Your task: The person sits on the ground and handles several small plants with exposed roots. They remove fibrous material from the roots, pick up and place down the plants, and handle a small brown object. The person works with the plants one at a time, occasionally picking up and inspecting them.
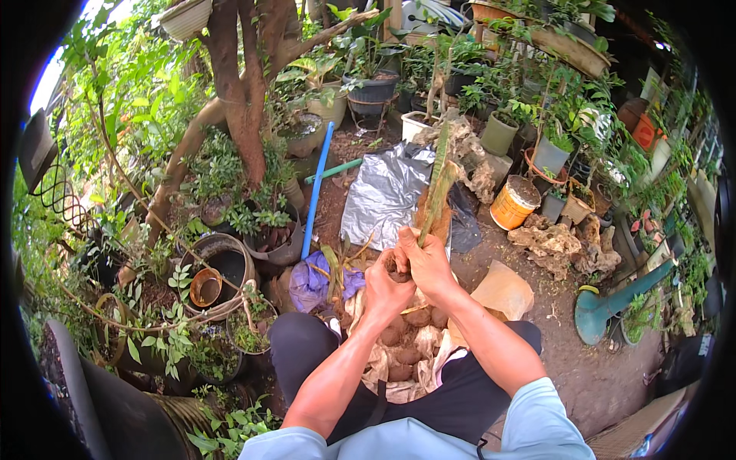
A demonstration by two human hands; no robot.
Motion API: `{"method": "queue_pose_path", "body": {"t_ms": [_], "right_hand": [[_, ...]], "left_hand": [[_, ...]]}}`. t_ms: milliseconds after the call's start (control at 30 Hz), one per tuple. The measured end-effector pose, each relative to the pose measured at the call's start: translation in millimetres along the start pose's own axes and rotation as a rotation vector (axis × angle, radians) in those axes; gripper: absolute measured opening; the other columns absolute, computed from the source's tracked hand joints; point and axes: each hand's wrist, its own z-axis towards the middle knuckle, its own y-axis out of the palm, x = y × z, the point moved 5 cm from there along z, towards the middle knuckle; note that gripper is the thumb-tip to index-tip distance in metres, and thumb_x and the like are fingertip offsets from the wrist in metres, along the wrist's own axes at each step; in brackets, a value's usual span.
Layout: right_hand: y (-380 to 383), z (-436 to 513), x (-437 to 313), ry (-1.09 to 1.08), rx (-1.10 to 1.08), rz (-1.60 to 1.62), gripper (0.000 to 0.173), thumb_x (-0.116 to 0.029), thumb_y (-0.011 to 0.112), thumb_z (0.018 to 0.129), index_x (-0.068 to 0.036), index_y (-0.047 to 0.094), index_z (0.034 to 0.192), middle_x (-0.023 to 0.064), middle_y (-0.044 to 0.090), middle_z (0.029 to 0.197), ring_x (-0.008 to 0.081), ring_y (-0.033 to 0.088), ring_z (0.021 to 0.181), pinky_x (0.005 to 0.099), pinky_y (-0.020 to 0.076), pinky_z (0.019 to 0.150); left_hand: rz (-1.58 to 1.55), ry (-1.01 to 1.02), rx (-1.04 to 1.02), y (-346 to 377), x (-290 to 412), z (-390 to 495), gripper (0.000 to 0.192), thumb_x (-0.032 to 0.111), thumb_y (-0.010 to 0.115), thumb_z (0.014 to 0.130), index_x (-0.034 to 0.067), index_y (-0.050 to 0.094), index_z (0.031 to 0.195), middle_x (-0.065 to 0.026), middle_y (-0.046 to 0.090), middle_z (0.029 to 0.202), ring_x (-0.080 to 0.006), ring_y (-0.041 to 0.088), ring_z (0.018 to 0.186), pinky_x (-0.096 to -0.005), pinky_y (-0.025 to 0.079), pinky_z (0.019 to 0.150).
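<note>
Both my hands meet in front of me, over a sack. My right hand [427, 259] grips the lower end of a long green leafy stalk [440, 190], which points up and away. My left hand [389, 284] is closed around a brown, soil-like clump [399, 275] at the stalk's base, touching my right hand. Brown fibrous material [432, 214] shows behind the stalk. Below, between my knees, several round brown clumps [405, 355] lie on the open pale sack [376, 368]. A purple plastic bag [310, 282] with stalks lies to the left.
Silver plastic sheeting [382, 192] lies ahead, beside a blue pipe [318, 190] and a green pipe [339, 171]. An orange bucket [513, 204] and gnarled driftwood [545, 244] stand to the right. Potted plants and a tree trunk [244, 115] surround the spot. A teal pipe [621, 299] lies at right.
</note>
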Motion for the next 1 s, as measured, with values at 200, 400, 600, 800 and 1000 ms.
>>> {"method": "queue_pose_path", "body": {"t_ms": [200, 400, 600, 800, 1000], "right_hand": [[-17, -2, -41, -0.284, 0.020, -0.243, 0.024, -0.024, 0.068, 0.090, 0.000, 0.063, 0.088, 0.0030, 0.061, 0.084, 0.0132, 0.057, 0.078, 0.0288, 0.0464, 0.072], [-30, 2, -41, -0.330, 0.026, -0.545, 0.024, -0.025, 0.060, 0.096, -0.003, 0.065, 0.102, 0.0043, 0.062, 0.089, 0.0091, 0.054, 0.082, 0.0266, 0.0437, 0.073], [-63, 9, 2, 0.022, 0.120, -0.122, 0.038, -0.035, 0.048, 0.102, -0.002, 0.066, 0.109, 0.0038, 0.064, 0.107, 0.0114, 0.053, 0.102, 0.0303, 0.0436, 0.087], [-77, 10, 7, -0.040, 0.099, 0.129, 0.054, -0.047, 0.033, 0.103, -0.001, 0.054, 0.121, 0.0099, 0.058, 0.122, 0.0170, 0.051, 0.117, 0.0339, 0.0383, 0.098], [-61, 11, 34, 0.108, 0.277, 0.139, 0.071, -0.059, 0.014, 0.100, -0.002, 0.047, 0.128, 0.0139, 0.050, 0.132, 0.0216, 0.046, 0.123, 0.0368, 0.0324, 0.104]], "left_hand": [[-0.127, 0.123, 0.005, 13, 20, 13, 0.043, 0.011, 0.072, 0.073, -0.003, 0.061, 0.112, -0.0196, 0.070, 0.097, -0.0242, 0.068, 0.095, -0.0370, 0.051, 0.083], [-0.270, -0.039, -0.170, 39, 7, 18, 0.036, 0.006, 0.070, 0.073, -0.005, 0.063, 0.107, -0.0177, 0.070, 0.096, -0.0180, 0.065, 0.093, -0.0352, 0.050, 0.082], [-0.121, -0.044, -0.261, 57, 8, 20, 0.026, 0.003, 0.069, 0.076, -0.006, 0.064, 0.100, -0.0109, 0.069, 0.088, -0.0139, 0.063, 0.086, -0.0307, 0.051, 0.076], [-0.378, -0.253, -0.348, 58, -6, 31, 0.015, 0.004, 0.073, 0.081, -0.002, 0.064, 0.092, -0.0039, 0.065, 0.078, -0.0080, 0.058, 0.073, -0.0256, 0.048, 0.065], [-0.453, -0.237, -0.397, 56, -19, 22, 0.037, 0.030, 0.074, 0.084, -0.002, 0.061, 0.098, -0.0066, 0.065, 0.090, -0.0136, 0.059, 0.085, -0.0306, 0.049, 0.076]]}}
